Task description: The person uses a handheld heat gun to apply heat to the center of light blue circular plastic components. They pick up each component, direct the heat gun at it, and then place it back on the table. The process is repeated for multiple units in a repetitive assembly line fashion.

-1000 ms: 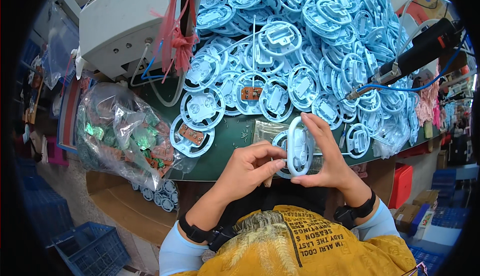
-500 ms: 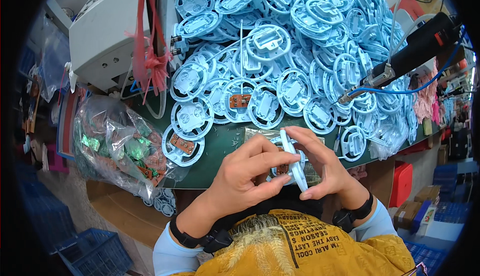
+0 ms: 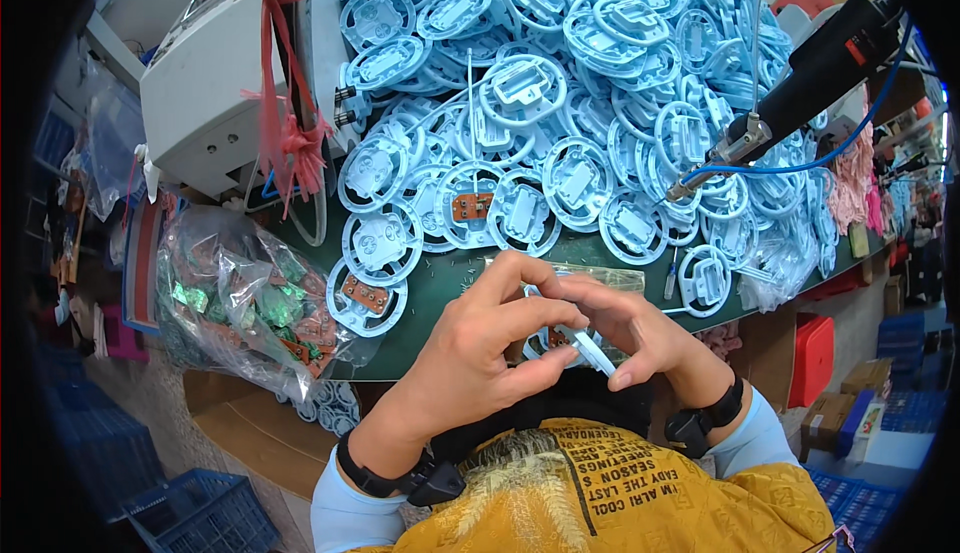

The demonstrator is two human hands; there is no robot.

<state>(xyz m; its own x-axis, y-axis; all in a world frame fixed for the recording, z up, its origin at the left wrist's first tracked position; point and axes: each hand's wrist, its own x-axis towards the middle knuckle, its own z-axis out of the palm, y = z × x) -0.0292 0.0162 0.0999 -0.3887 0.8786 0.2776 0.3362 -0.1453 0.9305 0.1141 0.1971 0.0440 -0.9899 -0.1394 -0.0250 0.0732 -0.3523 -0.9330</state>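
Observation:
Near the table's front edge, a light-blue plastic ring part [image 3: 594, 354] is held tilted between my two hands, mostly hidden by the fingers. My left hand [image 3: 490, 338] pinches its near side between thumb and bent fingers. My right hand [image 3: 643, 334] closes on it from the other side, with the thumb at its lower end. Just behind the left fingers, a brown circuit board [image 3: 557, 337] shows in part; whether it sits in the held part or in another below, I cannot tell. Two more rings carry brown boards, one at the left [image 3: 366, 294] and one farther back [image 3: 471, 206].
A large heap of light-blue ring parts [image 3: 523, 90] fills the back. At the left lie a clear bag of circuit boards [image 3: 262, 305] and a grey machine box [image 3: 203, 93]. From the right hangs a black electric screwdriver [image 3: 800, 83] with a blue hose. A small screwdriver [image 3: 671, 275] lies nearby.
The held ring has tipped from nearly upright to a flatter slant and sits slightly lower. My left fingers have risen over it, and my right fingers have moved left toward them.

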